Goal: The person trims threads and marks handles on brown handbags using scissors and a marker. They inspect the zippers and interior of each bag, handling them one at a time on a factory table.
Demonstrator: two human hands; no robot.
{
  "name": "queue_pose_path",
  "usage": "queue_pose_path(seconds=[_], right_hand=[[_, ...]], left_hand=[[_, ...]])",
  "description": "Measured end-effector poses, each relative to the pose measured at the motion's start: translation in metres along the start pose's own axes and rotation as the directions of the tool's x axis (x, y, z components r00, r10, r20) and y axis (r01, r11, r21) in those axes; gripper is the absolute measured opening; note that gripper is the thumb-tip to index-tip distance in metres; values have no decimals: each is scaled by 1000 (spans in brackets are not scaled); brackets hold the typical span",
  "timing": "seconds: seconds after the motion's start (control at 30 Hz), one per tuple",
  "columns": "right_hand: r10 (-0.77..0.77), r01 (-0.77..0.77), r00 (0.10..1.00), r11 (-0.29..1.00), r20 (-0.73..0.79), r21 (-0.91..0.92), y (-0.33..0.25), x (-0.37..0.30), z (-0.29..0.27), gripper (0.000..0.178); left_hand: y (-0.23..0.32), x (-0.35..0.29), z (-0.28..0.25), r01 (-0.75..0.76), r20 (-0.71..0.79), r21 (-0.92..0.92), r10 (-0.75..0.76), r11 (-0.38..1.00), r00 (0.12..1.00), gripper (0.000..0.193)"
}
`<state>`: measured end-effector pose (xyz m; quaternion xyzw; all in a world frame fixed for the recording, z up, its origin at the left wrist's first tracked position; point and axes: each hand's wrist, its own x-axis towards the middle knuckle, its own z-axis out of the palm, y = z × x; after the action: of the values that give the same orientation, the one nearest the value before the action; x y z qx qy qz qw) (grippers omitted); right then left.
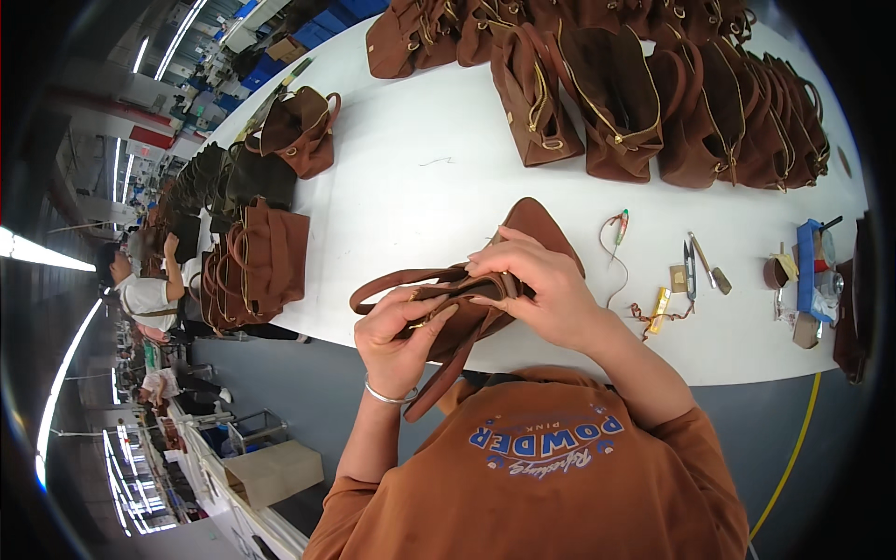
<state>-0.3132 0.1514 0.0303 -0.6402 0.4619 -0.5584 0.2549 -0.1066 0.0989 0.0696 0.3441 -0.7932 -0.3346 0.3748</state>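
Note:
A brown handbag lies on its side at the near edge of the white table, its opening toward me. My left hand pinches the bag's rim near the zipper, with thumb and fingers closed on it. One looped handle stretches out past that hand, and the other handle hangs down over the table edge. On the opposite side of the opening, my right hand grips the rim, its thumb at the inner edge and fingers over the outside. What lies deep inside the bag is hidden.
Many brown handbags stand along the table's far side. More brown bags and dark bags stand at the left. Scissors, a brush-like tool, a yellow box and a blue tray lie to the right. A person works beyond the left edge.

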Motion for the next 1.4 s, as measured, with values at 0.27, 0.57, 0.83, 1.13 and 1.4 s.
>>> queue_pose_path(seconds=[0.27,0.57,0.83,1.13,1.4], right_hand=[[-178,167,980,979,-87,-119,-23,-6,28,30],[-345,320,937,906,-48,-276,-31,-16,49,31],[-292,288,956,927,20,-240,-43,-8,50,29],[-300,294,953,908,26,-297,-43,-2,46,33],[-363,319,930,880,-63,-352,-35,-7,47,29]], left_hand=[[-15,-28,-9,63,-69,-426,-102,903,992,24],[-21,-43,-25,-39,-39,-285,29,958,999,23],[-33,-48,-29,14,-50,-426,-39,904,998,21],[-35,-42,-29,12,-12,-360,-18,933,1000,25],[0,-62,-84,257,97,-365,-238,895,967,17]])
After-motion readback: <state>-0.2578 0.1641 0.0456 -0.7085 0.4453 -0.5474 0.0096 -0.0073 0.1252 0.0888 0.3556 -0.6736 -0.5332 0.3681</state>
